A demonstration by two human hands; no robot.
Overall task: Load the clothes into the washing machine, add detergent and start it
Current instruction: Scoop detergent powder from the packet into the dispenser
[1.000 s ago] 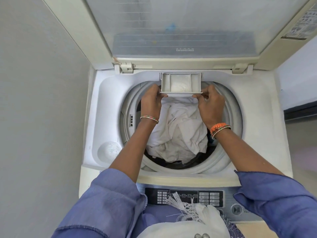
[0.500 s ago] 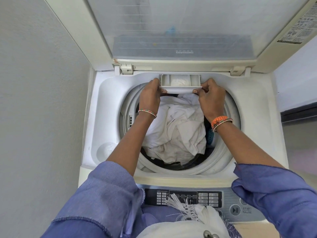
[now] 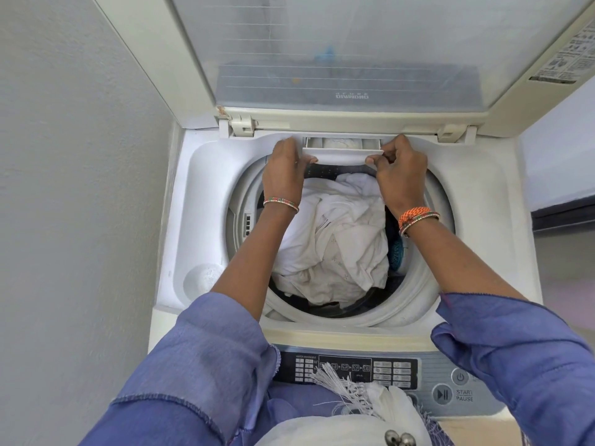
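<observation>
A white top-loading washing machine (image 3: pixel 483 226) stands with its lid (image 3: pixel 354 43) raised. White clothes (image 3: pixel 335 246) fill the drum, with dark and teal fabric at the right edge. The detergent drawer (image 3: pixel 343 149) at the back rim is nearly pushed in; only a narrow strip with white powder shows. My left hand (image 3: pixel 285 169) holds the drawer's left front corner, thumb under its lip. My right hand (image 3: pixel 397 170) pinches the right front corner.
The control panel (image 3: pixel 354 370) with a start/pause button (image 3: pixel 441 394) and power button (image 3: pixel 460 377) runs along the near edge. A grey wall (image 3: pixel 74 188) lies close on the left. A round recess (image 3: pixel 203 278) sits at the machine's front left corner.
Both hands have pushed the detergent drawer back into the machine; it stuck out well over the drum before and now shows only a thin strip.
</observation>
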